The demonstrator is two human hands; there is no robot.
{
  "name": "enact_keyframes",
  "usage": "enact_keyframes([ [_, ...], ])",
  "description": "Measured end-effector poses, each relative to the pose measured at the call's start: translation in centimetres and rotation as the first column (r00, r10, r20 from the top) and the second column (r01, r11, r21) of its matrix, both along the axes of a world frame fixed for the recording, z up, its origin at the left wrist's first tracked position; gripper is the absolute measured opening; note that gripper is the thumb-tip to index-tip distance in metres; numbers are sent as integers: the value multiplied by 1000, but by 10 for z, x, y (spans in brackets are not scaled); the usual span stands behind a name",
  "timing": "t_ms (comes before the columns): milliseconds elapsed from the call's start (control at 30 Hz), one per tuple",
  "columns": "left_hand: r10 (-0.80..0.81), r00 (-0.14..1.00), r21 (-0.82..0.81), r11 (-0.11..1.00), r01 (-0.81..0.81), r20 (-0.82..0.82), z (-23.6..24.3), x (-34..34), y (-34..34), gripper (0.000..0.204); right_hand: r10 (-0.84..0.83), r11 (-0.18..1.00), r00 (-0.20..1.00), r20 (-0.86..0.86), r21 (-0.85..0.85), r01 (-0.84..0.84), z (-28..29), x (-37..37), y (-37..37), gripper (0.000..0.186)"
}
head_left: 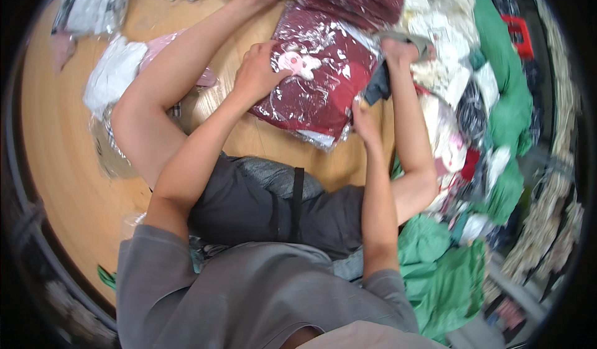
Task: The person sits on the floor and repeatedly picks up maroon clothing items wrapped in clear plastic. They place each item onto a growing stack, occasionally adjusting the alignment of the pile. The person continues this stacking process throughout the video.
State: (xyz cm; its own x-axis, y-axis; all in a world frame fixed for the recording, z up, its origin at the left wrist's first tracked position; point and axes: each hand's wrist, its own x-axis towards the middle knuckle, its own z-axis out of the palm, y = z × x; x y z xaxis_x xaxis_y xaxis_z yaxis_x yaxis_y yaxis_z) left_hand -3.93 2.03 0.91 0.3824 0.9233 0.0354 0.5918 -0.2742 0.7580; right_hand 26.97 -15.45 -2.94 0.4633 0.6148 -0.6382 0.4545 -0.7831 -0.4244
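Note:
A folded dark red garment in a clear plastic bag lies between my lower legs, with a pink and white figure on its front. My left hand grips its left edge, the thumb on top beside the figure. On the lower right edge of the same bag, my right hand is closed, its fingers partly hidden. The bag's plastic is glossy and creased, and a white strip shows at its lower edge. Just beyond it lie more bagged dark red garments, their far side cut off by the frame.
Bagged pale clothes lie on the wooden surface to the left. Along the right runs a heap of white and cream bagged garments, with green sheeting beside it. Further right is a red plastic piece.

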Motion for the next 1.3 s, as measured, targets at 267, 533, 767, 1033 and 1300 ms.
enact_keyframes([
  [267, -31, 995, -563, 823, 77, 91, 24, 5, 9, 84, -225, 909, 971, 77, 375, 181, 18, -8, 8, 71],
  [533, 402, 798, -889, 294, 351, 448, -2, 14, 4, 38, -328, 934, 907, -263, 54, 353, 71, -10, 11, 82],
  [767, 483, 737, -879, 193, 436, 472, -7, 14, 9, 47, -357, 793, 552, -753, 68, 606, 80, -8, 9, 72],
  [1033, 351, 761, -831, 344, 438, 546, -13, 21, -4, 66, -297, 781, 513, -805, 104, 615, 74, -17, 5, 49],
  [1300, 342, 810, -856, 389, 340, 476, -32, 20, 0, 87, -238, 827, 750, -617, 276, 489, 96, -45, -3, 48],
])
